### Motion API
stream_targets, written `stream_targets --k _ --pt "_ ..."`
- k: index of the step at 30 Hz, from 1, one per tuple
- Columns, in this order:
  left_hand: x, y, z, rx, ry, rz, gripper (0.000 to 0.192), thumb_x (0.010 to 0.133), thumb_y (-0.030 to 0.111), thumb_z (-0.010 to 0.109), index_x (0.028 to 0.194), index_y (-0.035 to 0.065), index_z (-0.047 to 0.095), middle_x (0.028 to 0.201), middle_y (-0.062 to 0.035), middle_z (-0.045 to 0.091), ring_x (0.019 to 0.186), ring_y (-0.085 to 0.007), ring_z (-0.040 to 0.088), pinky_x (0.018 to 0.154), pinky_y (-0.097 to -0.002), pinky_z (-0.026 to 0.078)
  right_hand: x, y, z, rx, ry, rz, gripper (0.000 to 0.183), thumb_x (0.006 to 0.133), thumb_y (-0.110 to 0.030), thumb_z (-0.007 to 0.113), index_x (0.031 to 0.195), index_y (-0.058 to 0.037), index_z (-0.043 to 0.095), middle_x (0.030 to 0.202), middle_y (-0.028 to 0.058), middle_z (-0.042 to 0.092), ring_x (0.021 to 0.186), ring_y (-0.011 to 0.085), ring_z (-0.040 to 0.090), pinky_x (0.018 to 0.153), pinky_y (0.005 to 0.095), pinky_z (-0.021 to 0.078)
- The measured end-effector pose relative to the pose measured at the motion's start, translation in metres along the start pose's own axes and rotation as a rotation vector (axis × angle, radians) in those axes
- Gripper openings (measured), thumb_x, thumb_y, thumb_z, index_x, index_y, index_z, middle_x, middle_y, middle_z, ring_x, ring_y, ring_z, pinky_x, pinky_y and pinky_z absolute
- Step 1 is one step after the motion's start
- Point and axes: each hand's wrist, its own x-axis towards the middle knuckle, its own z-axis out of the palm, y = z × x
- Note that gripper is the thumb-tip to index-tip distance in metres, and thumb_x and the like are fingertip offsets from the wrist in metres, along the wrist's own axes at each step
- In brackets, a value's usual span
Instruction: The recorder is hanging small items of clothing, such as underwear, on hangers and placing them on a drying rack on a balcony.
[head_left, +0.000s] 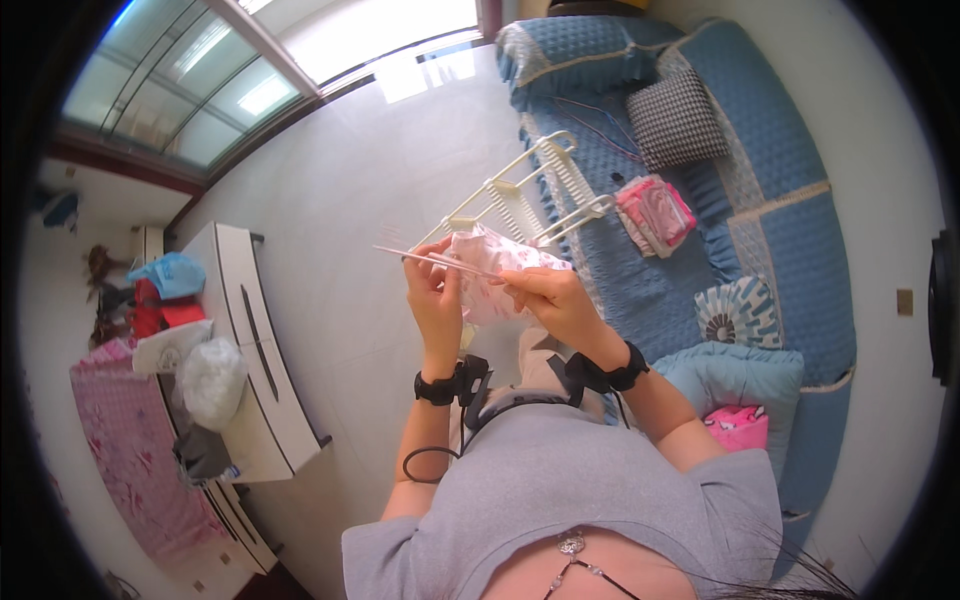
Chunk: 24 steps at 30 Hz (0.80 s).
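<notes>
My left hand (436, 296) holds a slim pink rod-like thing (461, 264), which looks like a clothes hanger seen edge-on. Its far end sticks out to the left past my fingers. My right hand (551, 296) pinches the right end of it between thumb and fingers. Just beyond and below hangs a white garment with a pink print (499, 259), partly hidden behind both hands. Whether my fingers also grip the cloth is unclear. Past the garment stands a cream rack with slotted bars (517, 210), close to the sofa's front edge.
A sofa under blue quilted covers (622, 300) runs along the right, bearing folded pink clothes (656, 214), a houndstooth cushion (677, 120) and a fan-patterned cushion (739, 315). To the left, a white cabinet (262, 375) carries a clear plastic bag (212, 382). Glass sliding doors (187, 82) stand upper left.
</notes>
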Motion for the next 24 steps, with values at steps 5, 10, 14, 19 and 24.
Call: stream_targets --k 5,10,14,19,24 --pt "-0.007 0.004 -0.122 0.344 0.284 0.159 0.015 0.077 0.005 0.064 0.088 0.0011 0.054 0.101 -0.005 0.057 0.066 -0.007 0.052 0.051 -0.0187 0.041 0.029 -0.017 0.11 0.064 -0.204 0.017 0.027 0.078 0.005 0.05 0.102 -0.0009 0.061 0.068 0.0088 0.059 0.057 0.0117 0.054 0.053 0.0228 0.0438" --pt "-0.024 0.005 -0.266 0.522 0.381 0.276 0.01 0.074 0.002 0.065 0.081 0.0023 0.058 0.084 -0.0061 0.055 0.059 -0.0125 0.05 0.05 -0.0233 0.041 0.055 -0.025 0.24 0.018 -0.274 -0.02 0.027 0.079 0.006 0.049 0.102 -0.0008 0.061 0.07 0.0076 0.058 0.058 0.0116 0.053 0.054 0.0231 0.0435" --pt "-0.052 0.023 -0.354 0.809 0.515 0.331 0.015 0.07 0.0 0.065 0.083 0.0049 0.059 0.081 -0.0062 0.054 0.071 -0.0184 0.053 0.058 -0.0287 0.043 0.074 -0.049 0.332 0.043 -0.416 -0.12 0.028 0.078 0.007 0.048 0.101 -0.0008 0.061 0.069 0.0077 0.058 0.058 0.012 0.053 0.054 0.0234 0.0435" --pt "-0.071 0.019 -0.442 1.226 0.358 0.553 0.026 0.067 0.003 0.062 0.093 0.0051 0.06 0.086 -0.0056 0.057 0.084 -0.0236 0.054 0.076 -0.0344 0.042 0.098 -0.06 0.425 0.05 -0.741 -0.158 0.03 0.076 0.007 0.048 0.102 -0.0016 0.061 0.069 0.0091 0.057 0.057 0.0153 0.053 0.054 0.0253 0.0436" --pt "-0.072 0.008 -0.487 1.194 0.226 0.404 0.03 0.07 0.003 0.057 0.1 0.0046 0.057 0.09 -0.0042 0.057 0.086 -0.0217 0.054 0.08 -0.0347 0.041 0.132 -0.058 0.478 -0.03 -0.844 -0.171 0.03 0.075 0.006 0.049 0.102 -0.0026 0.061 0.067 0.0082 0.057 0.057 0.0159 0.054 0.055 0.0251 0.0441"
